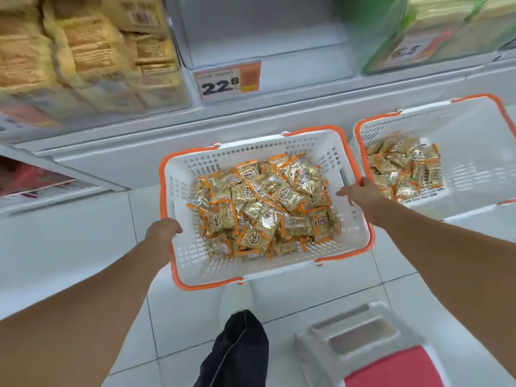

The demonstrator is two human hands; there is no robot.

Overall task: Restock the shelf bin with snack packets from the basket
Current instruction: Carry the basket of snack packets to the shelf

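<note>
Both hands gripping white perforated plastic basket w/ orange rim [360, 236], left hand [163, 231] & right hand [361, 195] on opposite side rims, below empty clear shelf bin [268, 34]; gold foil snack packets [265, 208] prob light, slippery, crushable, so scoop loosely.

Your hands grip the basket [351, 224] at its two ends: left hand [163, 229], right hand [360, 192]. Snack packets [262, 205] lie inside it. A second basket [474, 152] sits to its right, the shelf bin [265, 32] behind and above, a stool [363, 342] nearer you.
</note>
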